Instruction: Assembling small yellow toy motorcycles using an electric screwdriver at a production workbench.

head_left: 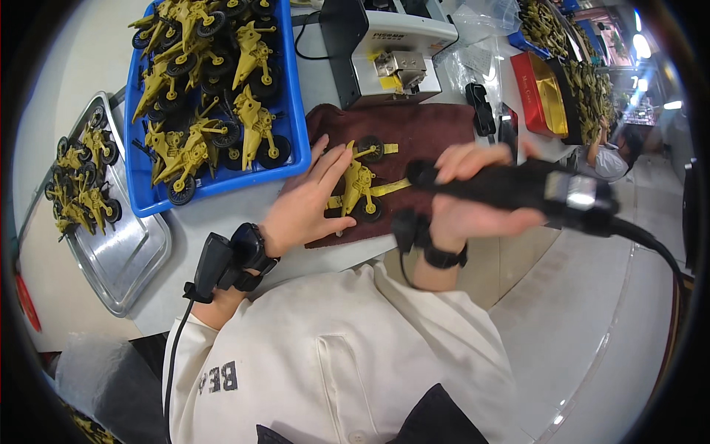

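I'm at the fastening step: my left hand (307,203), fingers spread flat, pins a yellow plastic toy motorcycle with black wheels (359,185) on the dark maroon cloth (429,126) on the desk (222,214). My right hand (466,196) has its grip wrapped tight around a black corded power screwdriver (532,189). Next, I reckon, the tip must meet a screw squarely. Blue plastic tray (292,118): heaped with yellow motorcycles. Steel tray (126,259): a smaller cluster.

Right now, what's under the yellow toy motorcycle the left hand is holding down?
A dark red cloth lies under the yellow toy motorcycle, spread on the table. The left hand covers the toy's near side; the table beneath is hidden.
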Tool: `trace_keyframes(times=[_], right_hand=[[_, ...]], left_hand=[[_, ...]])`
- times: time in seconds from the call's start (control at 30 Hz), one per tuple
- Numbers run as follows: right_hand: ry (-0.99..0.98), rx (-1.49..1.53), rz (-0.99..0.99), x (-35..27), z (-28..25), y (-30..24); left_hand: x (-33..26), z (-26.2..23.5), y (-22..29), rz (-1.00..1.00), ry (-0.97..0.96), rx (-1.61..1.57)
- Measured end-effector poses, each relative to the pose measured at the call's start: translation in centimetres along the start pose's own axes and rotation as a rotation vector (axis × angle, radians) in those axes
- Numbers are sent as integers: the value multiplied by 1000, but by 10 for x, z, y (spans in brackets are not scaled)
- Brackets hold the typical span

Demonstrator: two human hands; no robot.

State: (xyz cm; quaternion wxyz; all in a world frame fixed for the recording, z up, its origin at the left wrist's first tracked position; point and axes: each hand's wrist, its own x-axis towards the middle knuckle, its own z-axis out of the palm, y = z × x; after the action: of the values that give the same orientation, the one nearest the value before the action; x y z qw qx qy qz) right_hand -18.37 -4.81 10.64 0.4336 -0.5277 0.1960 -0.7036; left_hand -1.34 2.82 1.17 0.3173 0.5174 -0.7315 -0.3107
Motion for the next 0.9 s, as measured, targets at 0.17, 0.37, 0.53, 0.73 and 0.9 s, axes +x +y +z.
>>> trace_keyframes(times=[0.17, 0.37, 0.53, 0.73, 0.9], right_hand=[[101, -252, -260, 78, 20, 17], [-221, -358, -136, 74, 13, 61], [-83, -194, 96, 10, -2, 36], [-180, 230, 44, 8, 2, 9], [-191, 132, -70, 29, 5, 14]], left_hand=[[-1, 2, 2, -9, -12, 8], [-3, 0, -3, 39, 16, -33], [-2, 3, -9, 19, 12, -64], [-3, 0, -7, 29, 12, -54], [-2, 2, -9, 37, 8, -57]])
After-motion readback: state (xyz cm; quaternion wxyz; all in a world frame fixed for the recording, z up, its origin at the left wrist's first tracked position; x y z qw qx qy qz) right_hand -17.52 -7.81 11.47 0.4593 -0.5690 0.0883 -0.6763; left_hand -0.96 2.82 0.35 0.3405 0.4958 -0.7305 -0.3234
